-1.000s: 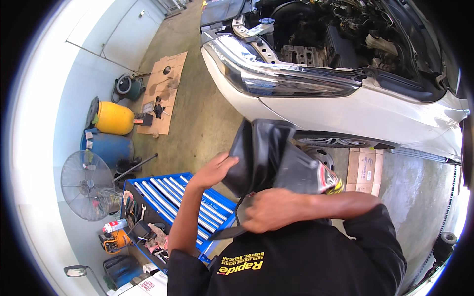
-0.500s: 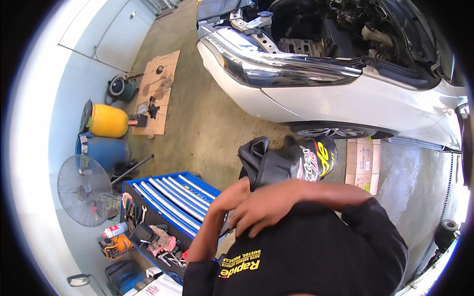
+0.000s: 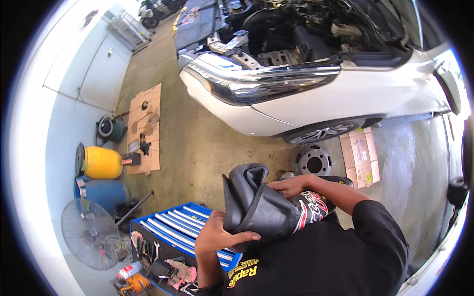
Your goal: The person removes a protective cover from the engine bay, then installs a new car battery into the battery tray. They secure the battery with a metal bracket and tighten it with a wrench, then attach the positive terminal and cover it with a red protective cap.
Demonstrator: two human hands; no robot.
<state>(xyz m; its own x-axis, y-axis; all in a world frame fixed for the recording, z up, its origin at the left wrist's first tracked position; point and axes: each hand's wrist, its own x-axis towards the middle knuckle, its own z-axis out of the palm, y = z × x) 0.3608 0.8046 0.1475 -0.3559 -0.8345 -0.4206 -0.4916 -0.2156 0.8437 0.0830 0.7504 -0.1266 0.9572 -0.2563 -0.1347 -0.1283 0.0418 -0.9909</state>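
Observation:
A black, flexible fender cover (image 3: 264,212) with red, white and yellow print is bunched and folded in front of my chest. My left hand (image 3: 222,237) grips its near left side, the thumb lying over the black material and the fingers partly hidden beneath. At the cover's far edge, right of the fold, my right hand (image 3: 290,186) has hold of it, with some fingertips tucked out of sight. Ahead of me stands a white car (image 3: 296,106) with its engine bay (image 3: 276,34) exposed.
A wheel rim (image 3: 313,162) and flattened cardboard (image 3: 360,158) lie beside the car's front tyre. To my left are a blue tool cart (image 3: 190,222) with tools, a fan (image 3: 89,234), yellow and blue drums (image 3: 102,163) and more cardboard (image 3: 150,118).
My hands were close together, the right across the left; now they are apart on the cover. The folded cover has come up nearer my chest. The view has shifted, showing the wheel rim.

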